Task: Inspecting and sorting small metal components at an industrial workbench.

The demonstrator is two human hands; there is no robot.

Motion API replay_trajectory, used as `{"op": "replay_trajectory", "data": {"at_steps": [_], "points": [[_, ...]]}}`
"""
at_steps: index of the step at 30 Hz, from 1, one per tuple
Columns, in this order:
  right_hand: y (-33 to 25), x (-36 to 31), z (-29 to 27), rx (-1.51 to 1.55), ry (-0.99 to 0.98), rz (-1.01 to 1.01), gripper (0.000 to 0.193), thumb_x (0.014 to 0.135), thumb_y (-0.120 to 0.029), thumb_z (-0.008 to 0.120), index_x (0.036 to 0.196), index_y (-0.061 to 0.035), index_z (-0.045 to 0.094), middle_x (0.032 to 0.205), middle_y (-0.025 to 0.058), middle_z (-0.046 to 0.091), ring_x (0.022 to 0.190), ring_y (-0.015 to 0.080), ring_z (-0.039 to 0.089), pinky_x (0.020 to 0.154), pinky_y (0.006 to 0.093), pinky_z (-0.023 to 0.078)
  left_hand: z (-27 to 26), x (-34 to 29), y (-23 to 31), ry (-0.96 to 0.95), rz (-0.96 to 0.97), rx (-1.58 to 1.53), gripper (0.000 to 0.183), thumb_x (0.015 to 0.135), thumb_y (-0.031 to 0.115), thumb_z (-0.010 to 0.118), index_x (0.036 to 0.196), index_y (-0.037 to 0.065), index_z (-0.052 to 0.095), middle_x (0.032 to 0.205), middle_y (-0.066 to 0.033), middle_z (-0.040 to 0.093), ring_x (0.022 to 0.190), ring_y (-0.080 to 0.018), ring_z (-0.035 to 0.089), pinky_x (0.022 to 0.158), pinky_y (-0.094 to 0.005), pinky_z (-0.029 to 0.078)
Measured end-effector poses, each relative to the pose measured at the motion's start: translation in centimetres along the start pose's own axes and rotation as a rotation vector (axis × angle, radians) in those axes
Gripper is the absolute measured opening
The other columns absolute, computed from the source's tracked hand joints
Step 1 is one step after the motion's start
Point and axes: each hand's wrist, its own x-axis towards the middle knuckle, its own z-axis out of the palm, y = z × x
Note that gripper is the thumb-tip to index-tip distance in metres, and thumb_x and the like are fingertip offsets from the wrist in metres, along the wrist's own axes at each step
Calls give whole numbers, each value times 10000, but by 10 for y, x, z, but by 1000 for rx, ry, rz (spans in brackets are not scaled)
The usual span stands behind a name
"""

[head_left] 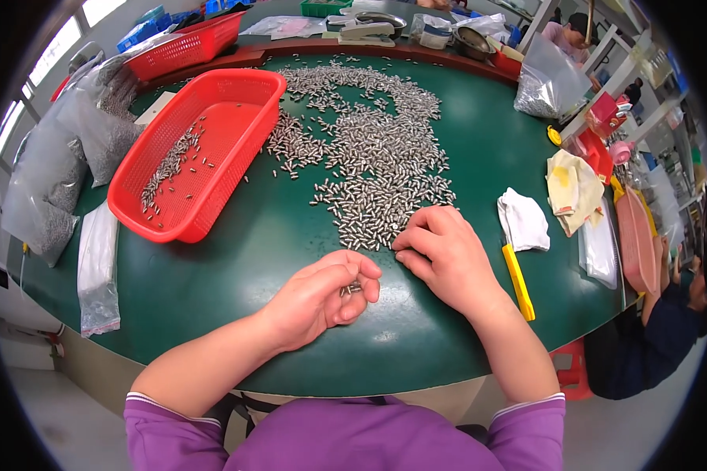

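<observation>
A wide spread of small silver metal pins [369, 157] covers the middle of the green table [236, 259]. My left hand [322, 298] is curled near the table's front, with a few of the pins [352, 288] held between its fingers and palm. My right hand [444, 251] rests palm down at the near edge of the pile, its fingertips touching the closest pins. A red plastic basket [200, 145] stands at the left with a thin scatter of pins inside.
Clear bags of pins [63, 173] lie along the left edge, another bag [546, 82] at the back right. A white cloth [524, 220], a yellow knife [518, 282] and a yellow cloth [571, 188] lie to the right. Another person [668, 314] sits at the right rim.
</observation>
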Motion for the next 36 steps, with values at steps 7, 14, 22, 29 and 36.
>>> {"op": "replay_trajectory", "data": {"at_steps": [7,14,22,29,36], "points": [[-9,-1,1,363,-47,96,102,784,-72,723,874,-80,674,928,40,576,933,215,568,816,333,466,4,1,1,29,-17,66,177,962,120,489,1124,46,491,933,-54,565,634,-78,439,554,-219,344],[-18,0,3,629,-80,81,144,778,-44,737,914,-87,716,915,18,577,917,163,570,785,293,472,5,-1,0,32,-22,109,157,968,157,547,1062,54,477,872,-29,561,606,-53,424,523,-209,320],[-17,-3,7,585,-58,-20,177,799,-87,730,973,-122,732,888,26,591,887,192,582,786,313,480,6,0,-2,17,-27,138,159,986,166,539,1079,54,475,862,-32,555,602,-55,412,521,-208,315],[-5,0,0,356,131,117,193,808,-47,689,982,-125,721,919,44,616,874,221,589,773,338,487,5,0,-2,-12,-11,138,154,1026,190,437,1076,64,511,890,-23,557,618,-62,420,536,-210,325],[9,-1,7,138,154,211,148,796,-48,685,928,-113,695,904,40,598,903,247,575,778,362,481,1,-1,-2,-29,-24,94,212,1022,176,380,1140,66,518,906,-53,567,639,-100,440,564,-229,340]]}}
